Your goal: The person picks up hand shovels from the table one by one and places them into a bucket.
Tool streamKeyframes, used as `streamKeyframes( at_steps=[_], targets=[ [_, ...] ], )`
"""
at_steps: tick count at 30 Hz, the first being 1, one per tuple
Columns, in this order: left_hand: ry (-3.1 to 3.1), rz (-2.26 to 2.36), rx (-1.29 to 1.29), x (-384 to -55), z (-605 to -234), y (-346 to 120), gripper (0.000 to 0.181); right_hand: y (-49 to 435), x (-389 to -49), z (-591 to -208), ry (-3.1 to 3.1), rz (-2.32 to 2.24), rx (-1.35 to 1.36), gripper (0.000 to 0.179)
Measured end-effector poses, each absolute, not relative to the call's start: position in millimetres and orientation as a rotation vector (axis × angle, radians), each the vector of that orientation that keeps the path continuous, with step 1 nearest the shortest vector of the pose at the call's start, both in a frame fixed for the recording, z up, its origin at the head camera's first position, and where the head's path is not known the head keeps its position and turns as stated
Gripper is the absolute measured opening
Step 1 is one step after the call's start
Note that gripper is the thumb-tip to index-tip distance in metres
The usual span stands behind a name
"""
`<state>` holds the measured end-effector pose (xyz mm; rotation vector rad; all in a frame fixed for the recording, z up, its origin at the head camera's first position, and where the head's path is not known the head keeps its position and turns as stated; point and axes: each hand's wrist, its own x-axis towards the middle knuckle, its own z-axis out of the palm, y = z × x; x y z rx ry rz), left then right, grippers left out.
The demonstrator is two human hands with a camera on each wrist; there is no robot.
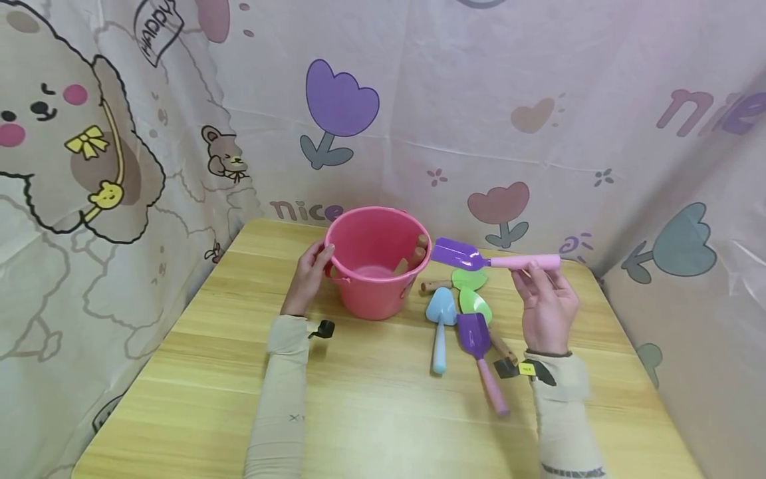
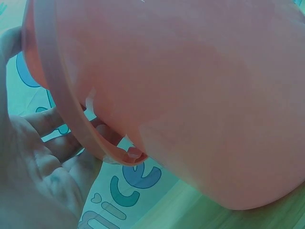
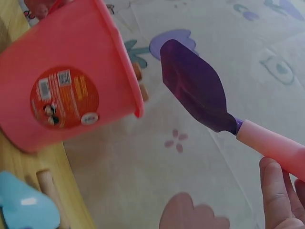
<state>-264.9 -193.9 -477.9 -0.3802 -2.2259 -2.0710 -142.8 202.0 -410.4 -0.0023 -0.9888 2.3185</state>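
Note:
A pink bucket point(image 1: 374, 301) stands upright on the table, with wooden handles point(image 1: 418, 255) leaning inside its right wall. My left hand point(image 1: 306, 278) grips the bucket's rim at the left, thumb at the lip; in the left wrist view the fingers pass behind the bucket's handle strap point(image 2: 78, 114). Raised to the right of the bucket, my right hand point(image 1: 547, 309) holds a purple hand trowel point(image 1: 459, 255) by its pink handle. The trowel's blade points left, close to the rim in the head view; the right wrist view shows it apart from the bucket.
Below the raised trowel lie a blue trowel point(image 1: 441, 307), a second purple trowel point(image 1: 475, 334) and two green trowels point(image 1: 469, 279) with wooden handles. The light wood table point(image 1: 371, 412) meets a printed cloth point(image 1: 431, 100) at the back and sides.

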Motion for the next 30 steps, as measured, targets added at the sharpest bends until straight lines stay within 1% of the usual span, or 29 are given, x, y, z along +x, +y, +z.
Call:
streamKeyframes(
  at_steps=[4, 12, 17, 19, 26, 30],
  targets=[
    [-2.23, -2.069, -0.373, -265.3, -478.3, -194.1, 0.059, 187.7, -151.6, -403.5, -1.028, 2.317, 0.035, 0.014],
    [-2.229, -2.072, -0.383, -264.9, -477.8, -194.1, 0.058, 161.2, -166.3, -398.3, -1.165, 2.302, 0.114, 0.023],
    [-2.239, -2.068, -0.373, -264.0, -478.3, -193.0, 0.058, 148.2, -172.2, -401.9, -1.217, 2.293, 0.122, 0.032],
    [-2.243, -2.061, -0.363, -263.6, -478.0, -192.5, 0.059, 144.0, -174.7, -403.3, -1.242, 2.282, 0.119, 0.033],
    [-2.238, -2.046, -0.365, -263.2, -476.3, -192.1, 0.059, 129.7, -181.4, -404.2, -1.261, 2.27, 0.102, 0.022],
    [-2.229, -2.058, -0.374, -262.5, -476.2, -193.2, 0.057, 122.7, -184.3, -405.8, -1.344, 2.24, 0.114, 0.022]
  ],
)
